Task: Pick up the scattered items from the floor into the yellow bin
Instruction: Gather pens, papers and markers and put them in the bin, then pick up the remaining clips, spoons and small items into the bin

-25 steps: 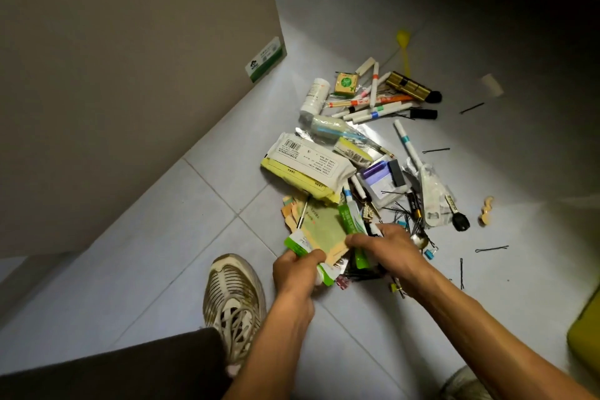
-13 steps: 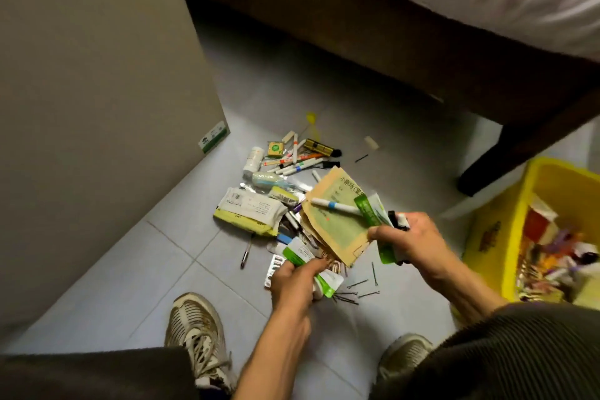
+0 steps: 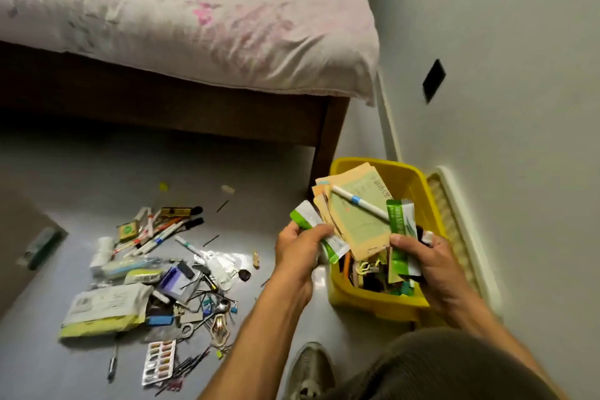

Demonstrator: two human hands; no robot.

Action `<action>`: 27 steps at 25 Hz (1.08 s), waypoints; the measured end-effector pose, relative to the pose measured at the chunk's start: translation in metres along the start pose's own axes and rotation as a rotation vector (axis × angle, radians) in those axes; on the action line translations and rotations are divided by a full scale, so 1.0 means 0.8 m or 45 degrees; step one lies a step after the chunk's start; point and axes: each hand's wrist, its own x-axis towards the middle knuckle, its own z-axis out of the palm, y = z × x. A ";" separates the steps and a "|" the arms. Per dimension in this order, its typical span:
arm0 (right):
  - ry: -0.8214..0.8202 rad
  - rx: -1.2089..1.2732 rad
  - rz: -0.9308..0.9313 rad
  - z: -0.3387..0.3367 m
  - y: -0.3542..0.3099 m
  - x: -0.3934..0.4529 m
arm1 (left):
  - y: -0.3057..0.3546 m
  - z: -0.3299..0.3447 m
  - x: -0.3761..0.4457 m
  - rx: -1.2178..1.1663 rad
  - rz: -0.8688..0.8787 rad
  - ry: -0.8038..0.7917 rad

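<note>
I am looking down at two bare hands over the yellow plastic bin (image 3: 412,178). The left hand (image 3: 300,245) is gripping a green and white packet (image 3: 316,230), with its fingers (image 3: 319,230) curled round it. The right hand (image 3: 422,256) is gripping a bunch of things: flat tan paper envelopes (image 3: 357,221), a green stick packet (image 3: 401,230) and a white pen with a blue band (image 3: 358,203) lying across the top. Its fingers are curled tight round the bunch. The bunch is hanging right above the bin, which already has things inside. Well apart from the left fingers, a pile of scattered small things (image 3: 156,273) is lying on the grey floor (image 3: 97,178): pens, a pill sheet, packets and clips. A bed with a pink flowered sheet (image 3: 194,16) is standing behind.
</note>
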 end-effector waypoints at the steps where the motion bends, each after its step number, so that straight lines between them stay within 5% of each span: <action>1: 0.101 -0.073 -0.014 -0.025 -0.006 0.005 | 0.000 0.035 0.011 0.055 -0.021 -0.038; 5: 0.209 -0.541 0.078 -0.062 -0.021 0.043 | -0.012 0.095 0.036 0.342 -0.169 -0.097; 10: 0.207 -0.464 0.015 -0.031 -0.012 0.059 | -0.029 0.029 0.015 0.355 0.034 0.066; 19: -0.697 -0.772 0.183 0.180 0.039 0.008 | -0.023 -0.170 -0.006 0.291 0.033 0.422; 27: -0.939 -0.883 0.323 0.329 0.120 0.063 | -0.042 -0.347 0.071 0.079 -0.161 1.019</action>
